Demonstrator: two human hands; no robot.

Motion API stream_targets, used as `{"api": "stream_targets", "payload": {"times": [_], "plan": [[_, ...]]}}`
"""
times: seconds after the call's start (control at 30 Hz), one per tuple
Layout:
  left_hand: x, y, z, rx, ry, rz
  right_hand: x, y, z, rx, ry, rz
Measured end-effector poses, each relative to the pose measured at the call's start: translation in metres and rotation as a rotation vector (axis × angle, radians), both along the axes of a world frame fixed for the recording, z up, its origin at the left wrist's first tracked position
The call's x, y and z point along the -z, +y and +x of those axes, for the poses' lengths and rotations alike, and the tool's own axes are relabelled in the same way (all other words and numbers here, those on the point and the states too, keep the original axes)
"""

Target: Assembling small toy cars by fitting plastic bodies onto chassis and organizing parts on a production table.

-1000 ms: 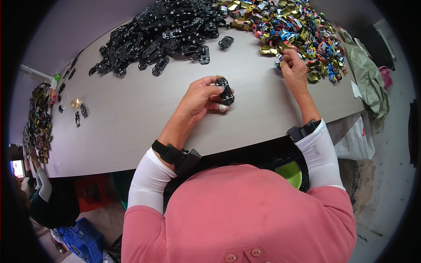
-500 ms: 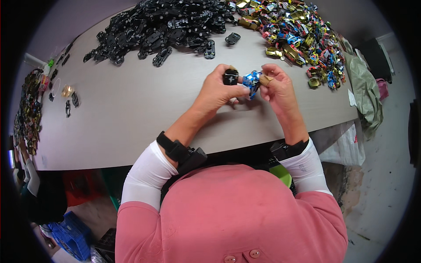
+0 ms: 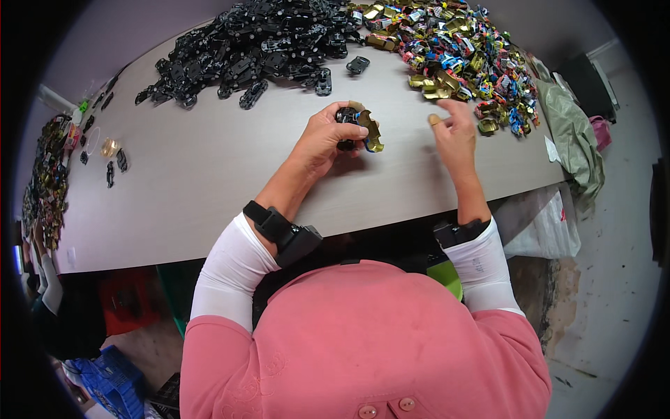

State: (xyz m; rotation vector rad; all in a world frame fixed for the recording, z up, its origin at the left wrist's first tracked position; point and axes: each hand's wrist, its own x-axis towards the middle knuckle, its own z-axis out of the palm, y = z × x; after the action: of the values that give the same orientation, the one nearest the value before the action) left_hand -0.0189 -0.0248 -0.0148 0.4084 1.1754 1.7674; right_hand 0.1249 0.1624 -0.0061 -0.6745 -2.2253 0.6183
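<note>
Above the table, my left hand (image 3: 321,145) is closed around two toy car parts. One is a black toy car chassis (image 3: 344,116) near the fingers. Beside it is a toy car body shell (image 3: 373,133), its gold inner side showing with a bit of blue at the edge; whether the two touch is hidden by the fingers. My right hand (image 3: 456,136) is raised to the right, apart from the parts, slightly blurred. It holds nothing, its fingers are apart, and a tan covering wraps one fingertip.
At the back of the table (image 3: 209,174) lies a big heap of black chassis (image 3: 258,52), with a single chassis (image 3: 358,65) in front. A heap of colourful shells (image 3: 453,52) fills the back right. Loose parts (image 3: 115,164) and another person's arm (image 3: 49,279) are at left.
My right hand has let go of the blue shell and moved right. In my left hand the shell has turned from its blue outside to its gold inside.
</note>
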Motion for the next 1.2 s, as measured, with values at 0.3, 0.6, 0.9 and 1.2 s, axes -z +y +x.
{"api": "stream_targets", "payload": {"times": [0.3, 0.6, 0.9, 1.2], "plan": [[0.000, -0.002, 0.001, 0.000, 0.010, 0.101, 0.010, -0.047, -0.023, -0.604, 0.143, -1.397], [0.011, 0.006, 0.000, 0.032, 0.148, 0.123, 0.032, -0.032, -0.021, -0.809, 0.255, -1.393], [0.017, 0.000, -0.010, 0.110, 0.120, 0.105, 0.041, -0.046, -0.023, -0.875, 0.306, -1.304], [0.023, 0.012, 0.010, -0.092, 0.339, 0.044, 0.036, -0.055, -0.020, -0.753, 0.188, -0.970]]}}
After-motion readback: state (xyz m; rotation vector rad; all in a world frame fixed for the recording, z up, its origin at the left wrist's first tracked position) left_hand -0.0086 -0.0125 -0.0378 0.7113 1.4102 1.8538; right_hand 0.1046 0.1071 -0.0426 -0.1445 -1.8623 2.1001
